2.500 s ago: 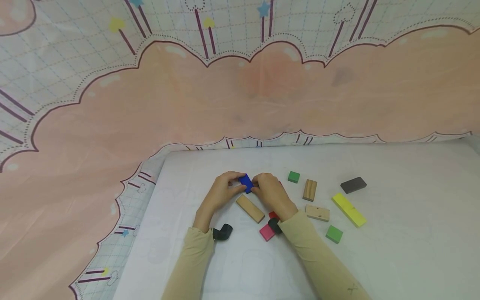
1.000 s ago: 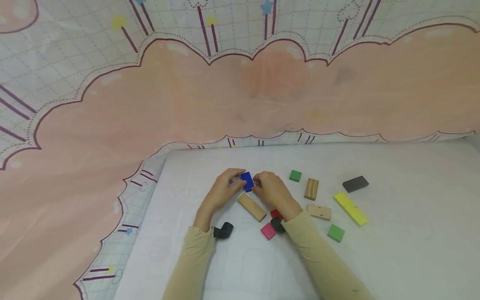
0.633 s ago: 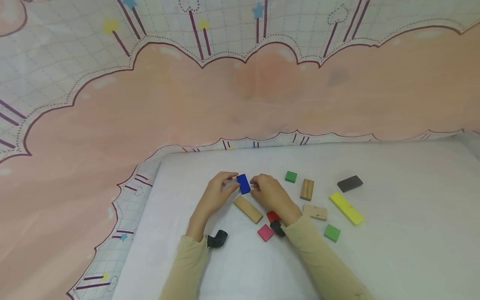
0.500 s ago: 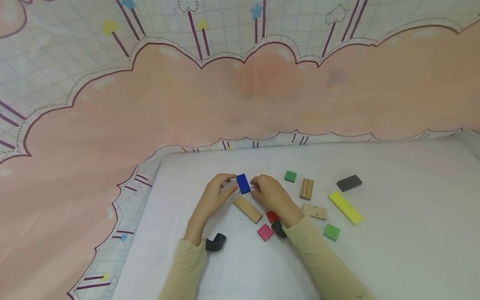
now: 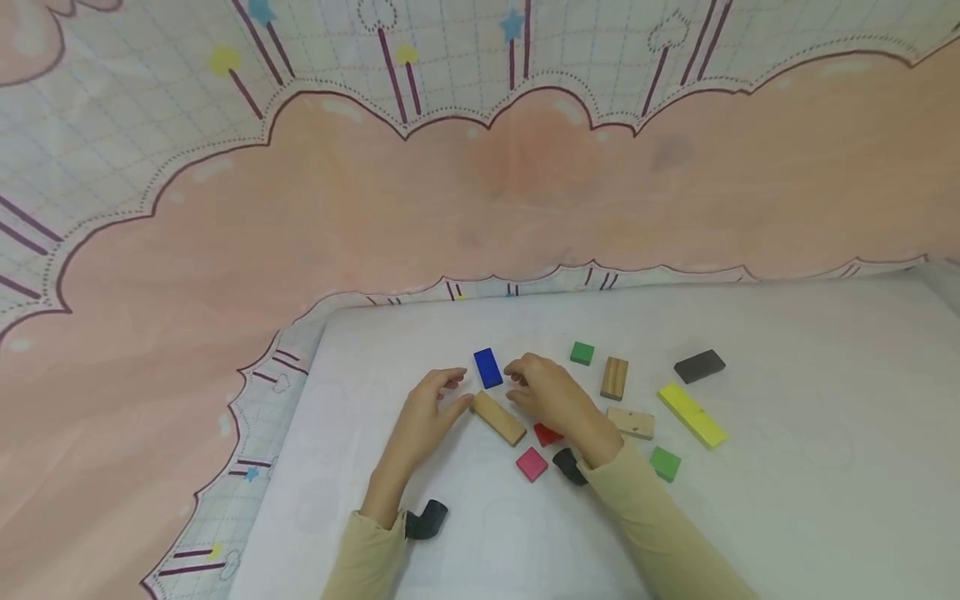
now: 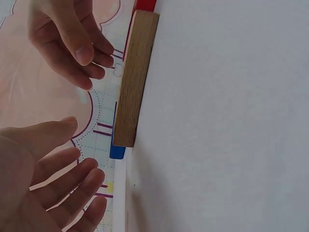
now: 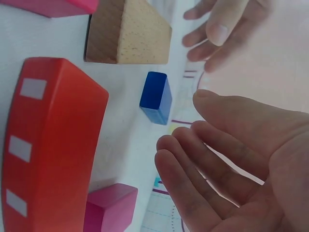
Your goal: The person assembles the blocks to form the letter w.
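Note:
A blue block point(image 5: 487, 368) lies on the white table between both hands. My left hand point(image 5: 424, 417) hovers left of it, fingers relaxed and parted, holding nothing. The thumb tip comes right up to the end of a plain wooden block point(image 5: 498, 418) in the head view. To the right of the blue block, my right hand point(image 5: 558, 398) is held with loosely bent, parted fingers and nothing between them. In the right wrist view a gap shows between that hand and the blue block point(image 7: 157, 96). A red block with white squares point(image 7: 53, 145) is partly hidden under the right forearm in the head view.
A pink block point(image 5: 532, 464) lies in front, and a magenta block point(image 7: 111, 208) shows beyond the red one. To the right are two green blocks, one at the back point(image 5: 582, 353), a grooved wooden block point(image 5: 614, 378), a pale wooden block point(image 5: 631, 423), a yellow block point(image 5: 692, 416) and a black block point(image 5: 699, 367).
Both hands have let go of the blue block, which stays on the table. The left hand has drawn back toward the front left; the right hand has shifted slightly right, its fingers spreading.

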`<state>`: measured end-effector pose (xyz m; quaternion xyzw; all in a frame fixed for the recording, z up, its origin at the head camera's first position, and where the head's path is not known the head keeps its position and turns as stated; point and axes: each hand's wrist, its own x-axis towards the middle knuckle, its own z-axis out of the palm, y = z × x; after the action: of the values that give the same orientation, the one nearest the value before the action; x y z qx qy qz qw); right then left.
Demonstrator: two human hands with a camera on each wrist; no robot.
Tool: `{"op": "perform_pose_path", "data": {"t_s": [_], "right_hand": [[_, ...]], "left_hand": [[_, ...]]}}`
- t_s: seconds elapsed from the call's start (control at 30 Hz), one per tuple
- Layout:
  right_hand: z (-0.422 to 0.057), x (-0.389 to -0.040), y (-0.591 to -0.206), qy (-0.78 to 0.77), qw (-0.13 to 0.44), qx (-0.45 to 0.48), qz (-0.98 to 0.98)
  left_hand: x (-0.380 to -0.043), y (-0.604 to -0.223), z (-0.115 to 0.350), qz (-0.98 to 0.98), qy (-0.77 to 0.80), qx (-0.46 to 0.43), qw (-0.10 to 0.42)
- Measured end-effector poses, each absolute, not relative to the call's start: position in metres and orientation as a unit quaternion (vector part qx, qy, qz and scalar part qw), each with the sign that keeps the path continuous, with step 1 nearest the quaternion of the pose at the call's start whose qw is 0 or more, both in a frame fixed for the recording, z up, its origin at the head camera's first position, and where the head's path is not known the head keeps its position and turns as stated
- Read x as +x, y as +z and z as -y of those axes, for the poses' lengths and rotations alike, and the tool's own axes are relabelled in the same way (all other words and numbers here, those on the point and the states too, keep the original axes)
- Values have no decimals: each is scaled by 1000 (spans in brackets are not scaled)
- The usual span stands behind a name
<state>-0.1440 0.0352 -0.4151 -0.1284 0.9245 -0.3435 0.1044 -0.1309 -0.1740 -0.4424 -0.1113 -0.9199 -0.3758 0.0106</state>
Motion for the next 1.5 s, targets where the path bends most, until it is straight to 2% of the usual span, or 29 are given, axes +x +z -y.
{"op": "perform_pose_path", "data": {"t_s": [0.33, 0.97, 1.5], "right_hand": [[-38, -134, -415, -340, 136, -124, -922], [-36, -123, -429, -328, 124, -189, -917], [-31, -125, -432, -356, 164, -172, -904]], "left_hand": [[-114, -442, 170, 921, -373, -111, 30], [-98, -453, 164, 917, -385, -108, 9], [-93, -453, 158, 911, -402, -93, -6]]}}
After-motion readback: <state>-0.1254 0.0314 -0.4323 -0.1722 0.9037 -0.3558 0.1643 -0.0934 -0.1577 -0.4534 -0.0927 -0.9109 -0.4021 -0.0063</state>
